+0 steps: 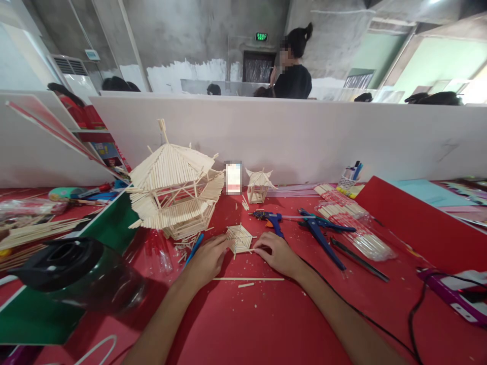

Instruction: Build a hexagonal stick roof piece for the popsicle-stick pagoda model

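Note:
A small hexagonal stick lattice [240, 239], patterned like a spider web, sits between my two hands at the table's middle. The fingers of my left hand [211, 255] are closed at its left edge. On the other side, my right hand [278, 253] pinches a stick end at the lattice's lower right corner. Whether the lattice rests on the table or is slightly raised, I cannot tell. Nearer to me lie one long stick [249, 279] and a short stick piece [246, 285]. A blue glue gun [274, 220] lies just beyond my right hand.
A large stick pavilion model [175, 187] stands at the left, a small one [259, 185] at the back. Right of my hands lie blue cutters [321, 238], a dark tool [359, 259] and bagged sticks [367, 235]. A dark bottle [83, 274] occupies the left foreground; a black cord [353, 304] crosses the right.

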{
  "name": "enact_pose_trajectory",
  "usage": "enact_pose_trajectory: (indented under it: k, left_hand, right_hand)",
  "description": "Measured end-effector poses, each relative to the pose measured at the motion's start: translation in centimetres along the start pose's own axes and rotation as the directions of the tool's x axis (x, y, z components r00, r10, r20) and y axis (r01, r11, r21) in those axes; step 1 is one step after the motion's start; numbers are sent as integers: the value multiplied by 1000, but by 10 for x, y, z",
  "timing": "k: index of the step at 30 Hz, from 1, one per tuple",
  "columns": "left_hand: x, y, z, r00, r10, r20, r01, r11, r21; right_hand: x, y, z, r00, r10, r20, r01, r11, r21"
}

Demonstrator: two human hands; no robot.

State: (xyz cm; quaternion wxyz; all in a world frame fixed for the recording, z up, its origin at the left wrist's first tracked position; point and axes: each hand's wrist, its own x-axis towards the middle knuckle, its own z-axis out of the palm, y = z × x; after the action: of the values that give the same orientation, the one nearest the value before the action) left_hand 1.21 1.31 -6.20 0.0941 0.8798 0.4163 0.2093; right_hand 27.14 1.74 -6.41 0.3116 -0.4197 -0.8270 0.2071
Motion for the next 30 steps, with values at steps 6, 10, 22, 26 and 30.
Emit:
enact_pose_trajectory:
  k: [6,10,22,26,30]
  left_hand:
    - [0,0,0,1000,8,1,-8,1000,14]
    - [0,-1,0,1000,12,-6,-12,1000,5]
    - [-1,-3,0,999,-39,-5,38,997,-68]
    - [-1,-2,0,998,-62,9,63,996,-64]
    - [0,0,0,998,-66,7,66,995,-71]
  right_hand:
    - [-2,2,1,1000,7,30,-6,1000,-29]
    - [-2,-1,1,999,30,26,-29,999,-41]
    - [-2,-3,7,999,-38,12,39,997,-73]
    - [-2,-3,10,1000,-27,-7,27,997,-67]
    - [-1,-2,11,1000,-14,1,14,998,-66]
